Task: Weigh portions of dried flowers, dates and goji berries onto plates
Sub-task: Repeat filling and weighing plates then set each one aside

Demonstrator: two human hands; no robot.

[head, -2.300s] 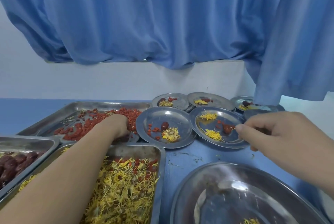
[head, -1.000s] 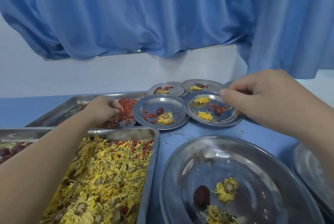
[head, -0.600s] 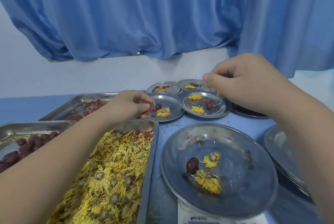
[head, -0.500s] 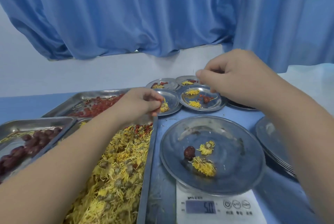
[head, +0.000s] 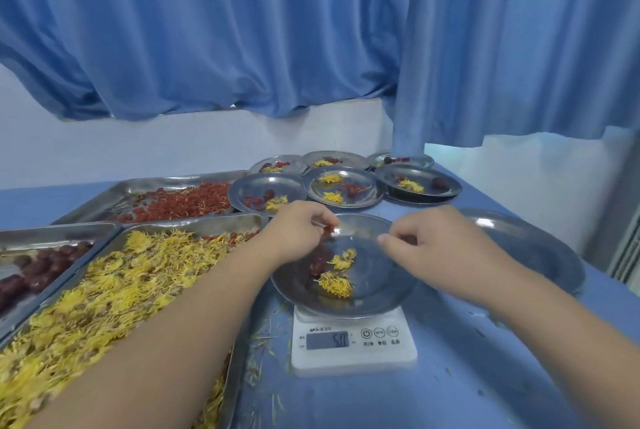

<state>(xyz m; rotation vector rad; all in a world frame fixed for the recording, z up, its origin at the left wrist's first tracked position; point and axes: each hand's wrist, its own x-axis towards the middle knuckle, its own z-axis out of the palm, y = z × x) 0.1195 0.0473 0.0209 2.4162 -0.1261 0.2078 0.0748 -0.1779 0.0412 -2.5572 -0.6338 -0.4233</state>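
Right now your room is tight on the left and at the back, looser on the right. The plate (head: 375,274) sits on the scale (head: 353,356), its left rim just beside the corner of the flower tray (head: 194,224), and your left forearm crosses above that tray's near side. Behind the plate, the filled plates (head: 263,186) crowd close to its far rim. To the right a stack of empty plates (head: 533,248) stands near, with a strip of blue table (head: 460,359) between them, and more of the table shows right of the scale, down toward you.

Your left hand (head: 298,231) hovers over the plate's far-left rim, thumb and fingertips pinched on a few goji berries (head: 329,229). Your right hand (head: 438,246) hangs over the plate's right side, fingers curled in and thumb tip against forefinger; you cannot tell whether it holds anything. On the plate lie dried flowers (head: 336,284) and a date (head: 317,266).
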